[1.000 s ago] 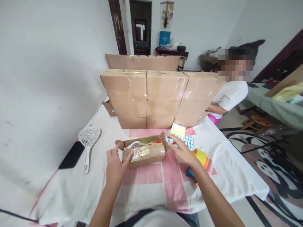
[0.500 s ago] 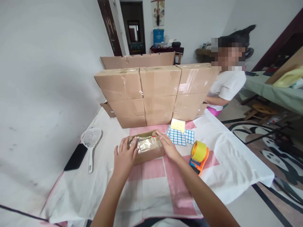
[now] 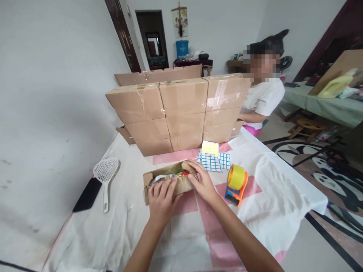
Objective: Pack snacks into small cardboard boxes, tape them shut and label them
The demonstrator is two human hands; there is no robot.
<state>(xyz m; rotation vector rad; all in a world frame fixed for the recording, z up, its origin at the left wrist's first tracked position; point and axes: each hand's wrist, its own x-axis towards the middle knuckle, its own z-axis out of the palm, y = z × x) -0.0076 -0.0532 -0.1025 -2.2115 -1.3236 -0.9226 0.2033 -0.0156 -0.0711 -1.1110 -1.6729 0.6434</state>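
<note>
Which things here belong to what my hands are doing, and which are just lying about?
Likely part of the job:
small open box, left hand and right hand on it
its contents
perhaps tape dispenser, blue-lined sheets

Likely just lying about:
white skimmer
black flat object

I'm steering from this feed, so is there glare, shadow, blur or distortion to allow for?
Head view: pale glare on clear tape across the stacked cardboard boxes, which flare toward the top, likely perspective or lens distortion; head view: soft shadow on the left wall; head view: pixelation over the face of another person; head view: left hand and right hand look fairly sharp.
</note>
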